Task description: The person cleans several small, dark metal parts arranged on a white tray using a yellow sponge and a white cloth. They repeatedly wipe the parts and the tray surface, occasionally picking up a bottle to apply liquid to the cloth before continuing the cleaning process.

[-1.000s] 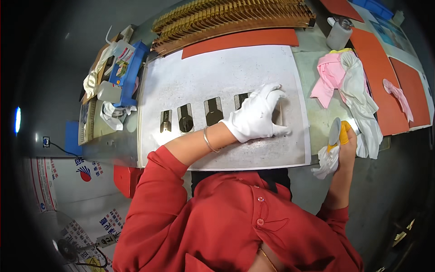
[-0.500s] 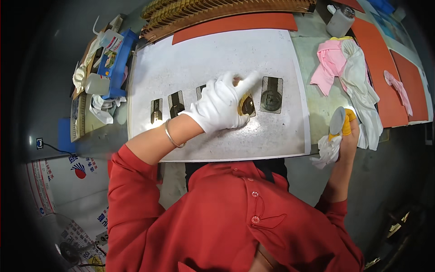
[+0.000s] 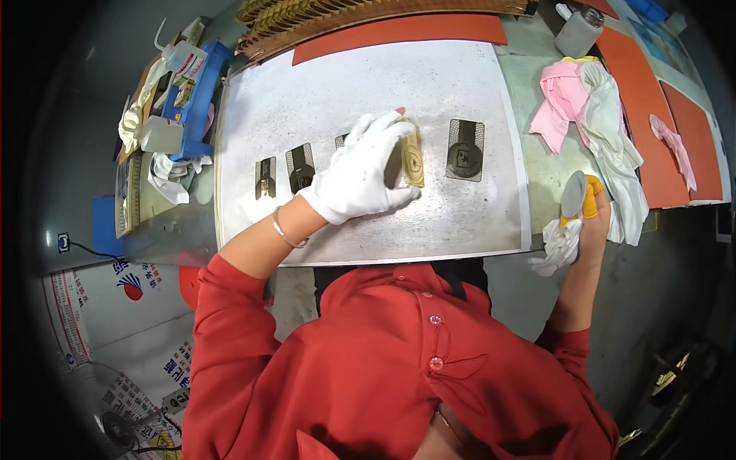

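Gloved left hand (image 3: 360, 178) tilts a brass plate (image 3: 413, 157) up off the grey mat (image 3: 368, 84).

Its fingers pinch the plate's left edge near the mat's middle, just left of a dark flat plate (image 3: 465, 149). The piece looks thin, stiff, fairly light and slick, best gripped by its edges. At the counter's (image 3: 548, 165) right, the right hand (image 3: 584, 218) has its fingers closed on a round pad (image 3: 573, 194) and white cloth (image 3: 558, 244).

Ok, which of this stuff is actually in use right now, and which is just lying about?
In use:
left hand, gloved, on a brass piece
grey plate with dark pieces in its slots
right hand holding a cloth and a small disc

Lying about:
pink rag
white rag
orange mats
grey can
blue tray
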`<action>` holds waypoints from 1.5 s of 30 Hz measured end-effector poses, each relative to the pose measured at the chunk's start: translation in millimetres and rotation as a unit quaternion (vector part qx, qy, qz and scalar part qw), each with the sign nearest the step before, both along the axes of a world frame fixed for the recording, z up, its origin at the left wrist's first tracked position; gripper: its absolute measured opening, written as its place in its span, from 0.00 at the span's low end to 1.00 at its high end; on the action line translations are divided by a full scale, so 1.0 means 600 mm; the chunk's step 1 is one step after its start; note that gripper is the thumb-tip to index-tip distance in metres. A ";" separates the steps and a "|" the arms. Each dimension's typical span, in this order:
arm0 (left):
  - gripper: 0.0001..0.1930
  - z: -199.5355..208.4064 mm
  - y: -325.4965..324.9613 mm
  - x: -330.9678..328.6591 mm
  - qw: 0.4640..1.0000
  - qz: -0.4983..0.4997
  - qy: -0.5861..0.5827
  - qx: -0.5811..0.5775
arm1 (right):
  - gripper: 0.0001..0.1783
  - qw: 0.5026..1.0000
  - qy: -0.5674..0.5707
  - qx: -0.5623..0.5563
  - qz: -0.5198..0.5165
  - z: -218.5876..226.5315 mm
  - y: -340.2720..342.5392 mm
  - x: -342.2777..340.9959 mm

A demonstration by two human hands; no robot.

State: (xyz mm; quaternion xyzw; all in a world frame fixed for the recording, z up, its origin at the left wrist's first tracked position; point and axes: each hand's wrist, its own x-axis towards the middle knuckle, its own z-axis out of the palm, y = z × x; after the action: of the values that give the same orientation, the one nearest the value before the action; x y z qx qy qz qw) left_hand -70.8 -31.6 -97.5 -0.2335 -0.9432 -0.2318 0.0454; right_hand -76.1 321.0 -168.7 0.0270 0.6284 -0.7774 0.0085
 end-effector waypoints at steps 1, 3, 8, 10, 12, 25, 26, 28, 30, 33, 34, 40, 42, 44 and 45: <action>0.40 0.004 -0.010 0.005 1.000 0.000 -0.002 -0.025 | 0.12 1.000 -0.002 -0.003 -0.011 -0.002 -0.002 0.000; 0.46 0.004 -0.050 0.006 0.994 0.023 -0.046 -0.100 | 0.12 1.000 -0.008 -0.003 -0.029 0.001 -0.004 0.002; 0.44 -0.007 -0.093 0.019 0.986 0.069 -0.030 -0.147 | 0.12 0.999 0.008 0.015 -0.040 0.005 -0.006 0.003; 0.39 -0.008 -0.087 0.020 0.986 0.096 -0.054 -0.122 | 0.11 0.998 -0.006 0.008 -0.057 0.003 -0.013 0.002; 0.35 0.022 -0.068 0.027 0.983 0.077 -0.031 -0.163 | 0.12 0.999 0.000 -0.012 -0.034 -0.005 -0.001 0.003; 0.32 0.011 -0.104 0.039 0.997 0.030 0.074 -0.025 | 0.17 0.991 0.012 0.084 -0.107 -0.004 -0.009 -0.009; 0.33 -0.001 -0.111 0.042 0.998 0.032 0.063 0.002 | 0.16 0.995 0.039 0.072 -0.064 -0.008 -0.003 -0.010; 0.37 -0.006 -0.129 0.053 0.999 0.045 0.023 -0.009 | 0.16 0.993 0.034 0.090 -0.066 -0.010 0.002 -0.012; 0.42 -0.005 -0.153 0.058 0.998 0.042 -0.021 -0.030 | 0.15 0.990 0.017 0.112 -0.079 -0.007 0.000 -0.008; 0.46 0.000 -0.207 0.066 0.994 0.046 -0.011 -0.094 | 0.15 0.994 0.013 0.077 -0.074 -0.014 0.003 -0.012; 0.46 -0.002 -0.217 0.068 0.991 0.060 -0.034 -0.117 | 0.15 0.997 0.016 0.065 -0.032 -0.021 0.018 -0.014; 0.43 0.007 -0.207 0.068 0.983 0.086 -0.076 -0.143 | 0.14 0.996 0.028 0.048 -0.075 -0.032 0.016 -0.016; 0.38 0.015 -0.204 0.073 0.982 0.068 -0.034 -0.171 | 0.14 0.997 0.022 0.052 -0.053 -0.036 0.028 -0.016; 0.36 0.025 -0.181 0.080 0.972 0.046 -0.048 -0.225 | 0.12 0.998 0.021 0.047 -0.038 -0.034 0.032 -0.018; 0.35 0.030 -0.175 0.086 0.965 0.037 -0.056 -0.252 | 0.12 0.997 0.020 0.059 -0.053 -0.025 0.023 -0.016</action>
State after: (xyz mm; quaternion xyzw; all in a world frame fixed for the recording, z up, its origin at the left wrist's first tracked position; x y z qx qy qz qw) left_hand -19.4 -136.6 -79.7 -0.1884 -0.9803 0.0028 -0.0597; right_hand -85.5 334.7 -183.7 0.0450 0.6708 -0.7388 -0.0467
